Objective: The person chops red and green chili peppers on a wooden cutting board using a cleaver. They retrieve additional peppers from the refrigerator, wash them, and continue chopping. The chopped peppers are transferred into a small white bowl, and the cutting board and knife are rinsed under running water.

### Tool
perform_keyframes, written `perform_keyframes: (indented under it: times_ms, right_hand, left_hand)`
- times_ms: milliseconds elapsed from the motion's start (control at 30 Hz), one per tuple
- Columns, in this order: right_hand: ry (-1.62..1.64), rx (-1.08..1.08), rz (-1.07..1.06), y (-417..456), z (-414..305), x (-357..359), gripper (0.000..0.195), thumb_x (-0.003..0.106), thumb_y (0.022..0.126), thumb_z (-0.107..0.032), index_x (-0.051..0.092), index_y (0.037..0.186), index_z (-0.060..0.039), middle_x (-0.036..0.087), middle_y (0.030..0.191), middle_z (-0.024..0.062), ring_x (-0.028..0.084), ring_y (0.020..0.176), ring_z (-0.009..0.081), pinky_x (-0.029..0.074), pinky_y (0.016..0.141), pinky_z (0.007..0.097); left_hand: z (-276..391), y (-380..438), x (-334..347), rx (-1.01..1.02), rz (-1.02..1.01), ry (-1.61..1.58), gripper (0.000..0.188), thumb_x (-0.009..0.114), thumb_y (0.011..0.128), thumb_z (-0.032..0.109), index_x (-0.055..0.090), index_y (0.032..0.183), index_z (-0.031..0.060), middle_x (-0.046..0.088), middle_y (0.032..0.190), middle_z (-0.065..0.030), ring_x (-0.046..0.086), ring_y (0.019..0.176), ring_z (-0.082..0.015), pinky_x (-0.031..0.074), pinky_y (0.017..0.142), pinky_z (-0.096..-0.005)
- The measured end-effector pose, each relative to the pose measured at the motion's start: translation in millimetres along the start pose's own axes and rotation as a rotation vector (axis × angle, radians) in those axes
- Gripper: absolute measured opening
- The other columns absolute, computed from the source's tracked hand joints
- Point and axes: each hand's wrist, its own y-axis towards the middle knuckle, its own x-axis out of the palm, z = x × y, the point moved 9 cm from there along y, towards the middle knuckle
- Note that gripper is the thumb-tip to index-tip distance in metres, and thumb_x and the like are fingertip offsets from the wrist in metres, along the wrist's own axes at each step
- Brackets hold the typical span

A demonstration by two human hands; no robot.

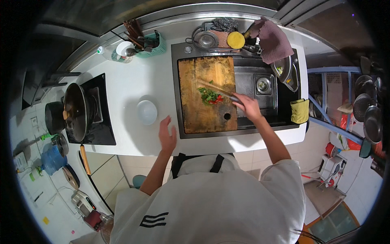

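My right hand (248, 106) grips the handle of a kitchen knife (218, 88), its blade slanting over a worn wooden cutting board (207, 120). Beneath and beside the blade lies a small pile of chopped green leaves (207, 96) with red pieces (218, 99) at its lower right. The board rests across the left part of a dark sink (245, 82). My left hand (167, 135) is held over the counter's front edge, left of the board, slightly blurred, fingers apart and holding nothing. A white bowl (147, 112) stands on the counter just beyond it, up and to the left.
At left, a lidded wok (75, 113) sits on a black cooktop (105, 131). Behind stand a green utensil basket (157, 45) and a plastic bottle (106, 53). A strainer (206, 40), yellow sponge (235, 40) and purple cloth (275, 41) are behind the sink; a yellow-green cloth (299, 111) hangs at right.
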Motion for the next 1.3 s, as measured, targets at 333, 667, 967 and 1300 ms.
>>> perform_keyframes:
  times_ms: [333, 667, 967, 1300]
  right_hand:
    - [0.548, 0.87, 0.306, -127, 44, 31, 0.02, 0.052, 0.096, -0.019, 0.054, 0.106, -0.0019, 0.05, 0.068, 0.0023, 0.047, 0.059, 0.0095, 0.041, 0.054, 0.0259]
    - [0.46, 0.872, 0.283, -112, 4, 88, 0.029, 0.051, 0.096, -0.024, 0.05, 0.112, 0.0001, 0.061, 0.094, 0.0236, 0.058, 0.084, 0.0433, 0.046, 0.073, 0.0418]
    - [1.068, 1.015, 0.214, -118, -22, 143, 0.022, 0.045, 0.099, -0.026, 0.044, 0.11, -0.0069, 0.044, 0.06, 0.0001, 0.04, 0.041, 0.0077, 0.035, 0.036, 0.0244]
    - [1.119, 0.929, 0.08, -84, -111, 114, 0.015, 0.041, 0.1, -0.024, 0.04, 0.101, -0.0091, 0.04, 0.061, -0.0009, 0.036, 0.04, 0.0065, 0.033, 0.035, 0.0228]
  left_hand:
    - [44, 101, 147, 0.068, 0.008, -0.017, 0.061, 0.051, 0.091, 0.021, 0.027, 0.141, -0.0037, 0.031, 0.144, -0.0237, 0.026, 0.135, -0.0392, 0.019, 0.111, -0.0481]
    - [72, 108, 175, 0.221, -0.059, 0.085, 0.063, 0.059, 0.085, 0.027, 0.038, 0.138, -0.0011, 0.038, 0.142, -0.0212, 0.033, 0.133, -0.038, 0.024, 0.11, -0.0501]
    - [79, 100, 174, 0.36, -0.071, -0.004, 0.055, 0.073, 0.075, 0.026, 0.058, 0.123, 0.0013, 0.045, 0.138, -0.0178, 0.04, 0.13, -0.0335, 0.035, 0.106, -0.0471]
    - [97, 83, 78, 0.449, -0.015, -0.105, 0.037, 0.07, 0.079, 0.014, 0.063, 0.113, 0.0023, 0.053, 0.13, -0.0141, 0.046, 0.125, -0.034, 0.038, 0.103, -0.047]
